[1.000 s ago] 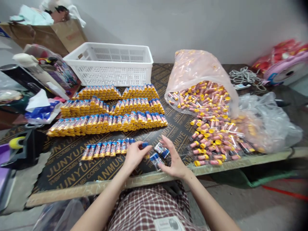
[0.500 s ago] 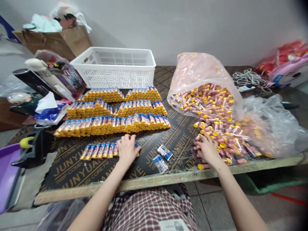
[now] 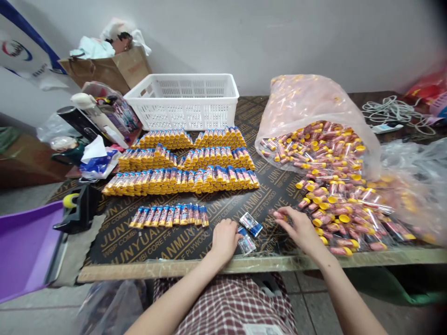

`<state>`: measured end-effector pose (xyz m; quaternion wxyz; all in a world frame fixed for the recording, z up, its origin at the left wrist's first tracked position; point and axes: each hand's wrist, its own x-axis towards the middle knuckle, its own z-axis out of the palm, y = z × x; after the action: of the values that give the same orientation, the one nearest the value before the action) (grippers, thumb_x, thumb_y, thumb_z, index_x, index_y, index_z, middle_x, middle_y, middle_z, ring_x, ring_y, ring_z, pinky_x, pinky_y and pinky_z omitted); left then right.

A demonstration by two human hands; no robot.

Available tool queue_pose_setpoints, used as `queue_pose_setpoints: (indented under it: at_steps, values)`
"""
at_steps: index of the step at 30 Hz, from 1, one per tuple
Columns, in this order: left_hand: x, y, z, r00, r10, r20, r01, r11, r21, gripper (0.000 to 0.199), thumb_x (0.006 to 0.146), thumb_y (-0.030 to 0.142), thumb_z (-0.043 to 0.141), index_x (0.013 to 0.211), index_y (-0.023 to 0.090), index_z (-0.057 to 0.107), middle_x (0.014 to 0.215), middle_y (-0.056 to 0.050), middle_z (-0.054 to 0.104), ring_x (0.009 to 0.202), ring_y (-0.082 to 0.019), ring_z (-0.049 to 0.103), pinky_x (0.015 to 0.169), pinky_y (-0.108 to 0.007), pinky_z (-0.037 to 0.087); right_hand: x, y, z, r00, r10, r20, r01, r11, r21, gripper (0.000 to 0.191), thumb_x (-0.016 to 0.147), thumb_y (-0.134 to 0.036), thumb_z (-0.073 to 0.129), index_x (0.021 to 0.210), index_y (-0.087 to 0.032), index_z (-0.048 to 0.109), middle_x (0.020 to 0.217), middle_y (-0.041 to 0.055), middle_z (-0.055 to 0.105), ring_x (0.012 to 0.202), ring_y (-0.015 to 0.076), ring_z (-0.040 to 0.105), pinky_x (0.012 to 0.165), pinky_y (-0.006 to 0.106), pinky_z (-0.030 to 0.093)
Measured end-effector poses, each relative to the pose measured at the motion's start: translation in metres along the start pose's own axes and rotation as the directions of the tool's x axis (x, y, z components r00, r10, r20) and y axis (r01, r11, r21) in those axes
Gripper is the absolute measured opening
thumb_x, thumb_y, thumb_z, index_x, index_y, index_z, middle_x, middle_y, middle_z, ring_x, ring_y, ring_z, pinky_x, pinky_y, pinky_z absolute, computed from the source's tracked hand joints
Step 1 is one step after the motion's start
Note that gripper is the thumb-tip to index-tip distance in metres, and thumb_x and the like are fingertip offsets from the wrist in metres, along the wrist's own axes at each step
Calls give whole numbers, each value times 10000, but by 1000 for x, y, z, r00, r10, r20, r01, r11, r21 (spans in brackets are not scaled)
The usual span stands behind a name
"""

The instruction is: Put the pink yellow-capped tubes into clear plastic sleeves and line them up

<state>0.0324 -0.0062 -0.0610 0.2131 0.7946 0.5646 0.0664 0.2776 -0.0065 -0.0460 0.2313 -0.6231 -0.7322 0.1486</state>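
Note:
My left hand point(image 3: 225, 239) rests low over the table with curled fingers. Its fingertips touch the edge of the nearer of two small stacks of blue-and-clear film labels point(image 3: 247, 243); whether they pinch one is hidden. The farther label stack point(image 3: 250, 224) lies just beyond. My right hand point(image 3: 298, 229) pinches a small pink tube point(image 3: 278, 215) at its fingertips, left of a loose heap of pink tubes with yellow caps point(image 3: 335, 204). A single row of blue-labelled tubes with yellow ends point(image 3: 171, 216) lies left of my left hand.
Behind the row stand tiered stacks of labelled tubes point(image 3: 181, 179) and a white plastic basket point(image 3: 185, 114). A translucent bag point(image 3: 310, 100) spills pink tubes at right. A black tape dispenser point(image 3: 82, 207) and a purple dustpan-like tray point(image 3: 30, 251) are at left; a white cable point(image 3: 398, 111) lies far right.
My left hand has moved right, from the row of labelled tubes to the label stacks. My right hand has come away leftward from the heap with a pink tube. The view has shifted left.

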Motion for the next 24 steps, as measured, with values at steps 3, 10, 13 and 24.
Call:
queue_pose_setpoints:
  at_steps: [3,10,13,24]
  values:
    - [0,-2,1,1000,-2,-6,2,999,-38,116,779,284,622,743,177,596,800,-30,602,785,-178,536,681,-278,373,-4,-22,6,998,48,-34,-40,979,198,197,838,-365,540,944,-203,572,935,57,645,843,201,606,740,317,468]
    - [-5,-6,5,995,53,-84,-57,997,-51,111,816,204,548,736,179,621,793,-43,614,783,-177,551,681,-277,383,-7,-47,23,956,239,-170,-139,880,454,247,783,-385,618,946,-200,604,892,54,608,725,175,586,637,298,491]
    - [-7,-8,6,981,63,-184,-91,985,-150,81,763,137,579,695,178,591,778,-35,607,781,-170,541,679,-269,383,-9,-56,27,945,254,-208,-109,839,533,182,784,-345,621,904,-208,616,912,52,597,808,183,590,693,305,506]
    - [16,-25,-36,903,-400,153,148,-44,-988,400,495,164,760,834,159,549,571,43,608,503,-92,560,555,-214,447,-23,-89,28,954,156,-256,21,817,576,230,837,-241,556,1047,-256,648,1047,62,570,917,179,583,741,297,530]
